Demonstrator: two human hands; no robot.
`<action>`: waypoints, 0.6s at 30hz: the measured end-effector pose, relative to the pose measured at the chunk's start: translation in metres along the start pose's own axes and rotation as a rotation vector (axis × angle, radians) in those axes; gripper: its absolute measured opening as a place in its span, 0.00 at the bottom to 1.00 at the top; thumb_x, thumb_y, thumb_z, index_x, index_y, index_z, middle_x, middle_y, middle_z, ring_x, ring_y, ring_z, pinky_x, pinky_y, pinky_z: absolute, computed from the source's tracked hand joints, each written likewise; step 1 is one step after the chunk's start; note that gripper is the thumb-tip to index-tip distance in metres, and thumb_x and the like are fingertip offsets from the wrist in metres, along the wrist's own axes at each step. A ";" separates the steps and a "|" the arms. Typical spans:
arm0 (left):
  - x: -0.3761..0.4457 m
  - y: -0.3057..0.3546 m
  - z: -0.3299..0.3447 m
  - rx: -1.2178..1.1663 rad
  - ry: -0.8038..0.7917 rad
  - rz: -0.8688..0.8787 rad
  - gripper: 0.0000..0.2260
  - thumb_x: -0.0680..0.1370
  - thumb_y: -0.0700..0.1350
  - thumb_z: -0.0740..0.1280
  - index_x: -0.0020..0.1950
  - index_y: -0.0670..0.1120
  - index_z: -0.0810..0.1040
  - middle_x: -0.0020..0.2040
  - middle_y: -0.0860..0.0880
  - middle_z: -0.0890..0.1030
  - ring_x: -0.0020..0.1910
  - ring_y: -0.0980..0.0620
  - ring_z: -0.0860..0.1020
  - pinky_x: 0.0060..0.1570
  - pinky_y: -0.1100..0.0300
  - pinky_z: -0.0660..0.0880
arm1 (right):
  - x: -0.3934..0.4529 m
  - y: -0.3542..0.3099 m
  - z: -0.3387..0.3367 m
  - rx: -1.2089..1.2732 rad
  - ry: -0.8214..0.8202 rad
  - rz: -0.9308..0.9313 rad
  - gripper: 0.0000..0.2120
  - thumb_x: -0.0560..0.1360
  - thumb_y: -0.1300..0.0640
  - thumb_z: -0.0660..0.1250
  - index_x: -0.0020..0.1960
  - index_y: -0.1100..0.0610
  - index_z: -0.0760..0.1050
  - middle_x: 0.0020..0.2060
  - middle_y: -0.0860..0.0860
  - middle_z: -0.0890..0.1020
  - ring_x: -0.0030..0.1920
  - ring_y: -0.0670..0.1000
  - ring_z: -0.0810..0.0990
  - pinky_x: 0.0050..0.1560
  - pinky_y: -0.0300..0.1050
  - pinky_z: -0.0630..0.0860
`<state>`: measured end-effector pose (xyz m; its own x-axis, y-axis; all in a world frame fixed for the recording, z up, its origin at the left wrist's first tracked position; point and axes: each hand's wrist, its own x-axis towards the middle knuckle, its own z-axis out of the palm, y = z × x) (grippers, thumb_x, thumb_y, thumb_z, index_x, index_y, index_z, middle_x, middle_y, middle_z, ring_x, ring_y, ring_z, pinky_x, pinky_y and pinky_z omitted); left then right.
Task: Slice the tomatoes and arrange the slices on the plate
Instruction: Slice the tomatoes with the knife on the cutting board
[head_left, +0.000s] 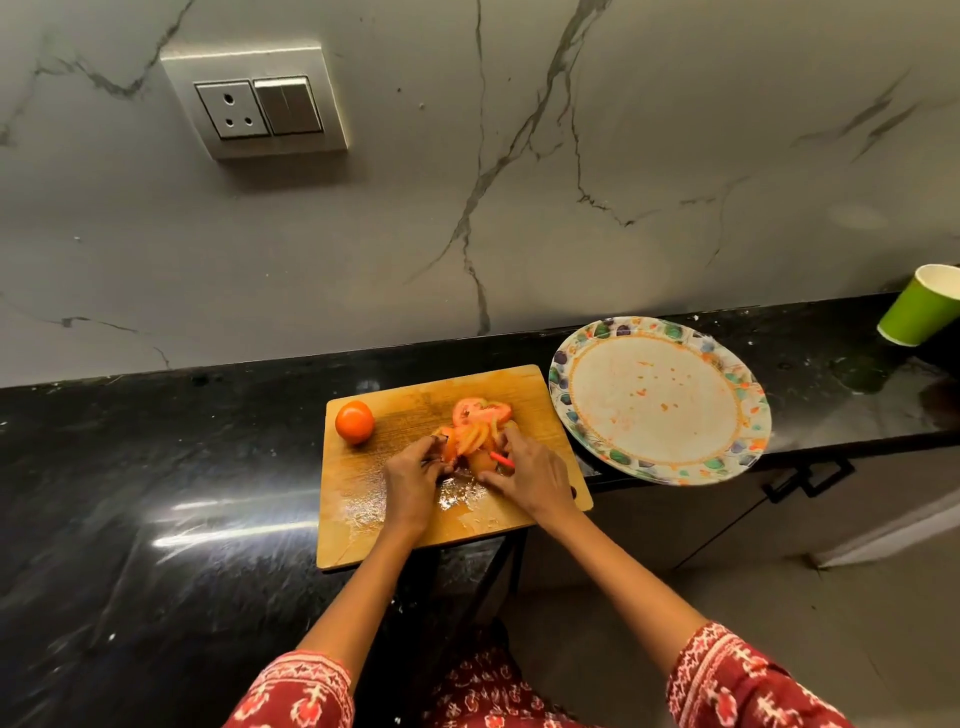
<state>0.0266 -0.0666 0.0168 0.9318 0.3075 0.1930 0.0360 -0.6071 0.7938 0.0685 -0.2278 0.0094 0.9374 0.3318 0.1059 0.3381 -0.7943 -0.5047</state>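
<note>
A wooden cutting board (395, 535) lies on the black counter. A whole tomato (354, 421) rests at its far left corner. A heap of tomato slices (480, 421) sits in the board's middle. My left hand (413, 480) and my right hand (530, 475) close in on the near side of the heap, fingers touching the slices and a tomato piece between them. A thin red thing (501, 458), maybe a knife handle, pokes out by my right fingers. The patterned paper plate (660, 400) lies to the right, smeared with juice and bare of slices.
A green paper cup (917, 306) stands at the far right of the counter (156, 467). The plate overhangs the counter's front edge. The marble wall behind carries a socket and switch panel (257, 101). Cabinet handles (805, 480) show below the counter on the right.
</note>
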 end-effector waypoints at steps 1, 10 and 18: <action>0.002 0.002 0.000 -0.006 -0.004 0.008 0.14 0.70 0.32 0.70 0.54 0.40 0.80 0.47 0.52 0.79 0.45 0.57 0.78 0.44 0.76 0.73 | 0.004 0.000 -0.002 0.002 0.015 0.015 0.22 0.69 0.43 0.71 0.55 0.55 0.69 0.46 0.50 0.79 0.45 0.50 0.79 0.38 0.38 0.67; 0.023 0.018 0.007 0.004 -0.051 0.099 0.13 0.72 0.31 0.67 0.56 0.40 0.79 0.43 0.51 0.78 0.39 0.66 0.74 0.42 0.80 0.70 | 0.044 0.013 -0.024 0.065 0.029 0.109 0.19 0.70 0.47 0.72 0.54 0.57 0.71 0.49 0.53 0.79 0.49 0.53 0.78 0.42 0.41 0.66; 0.023 -0.011 -0.023 -0.016 0.062 -0.024 0.14 0.72 0.33 0.68 0.57 0.38 0.78 0.51 0.42 0.81 0.47 0.51 0.80 0.52 0.55 0.78 | 0.035 -0.004 -0.025 0.139 0.078 0.020 0.12 0.72 0.53 0.71 0.50 0.57 0.73 0.41 0.52 0.78 0.39 0.47 0.73 0.34 0.37 0.63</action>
<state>0.0392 -0.0360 0.0257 0.9064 0.3672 0.2089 0.0517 -0.5871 0.8078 0.1020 -0.2260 0.0359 0.9492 0.2718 0.1583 0.3098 -0.7205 -0.6204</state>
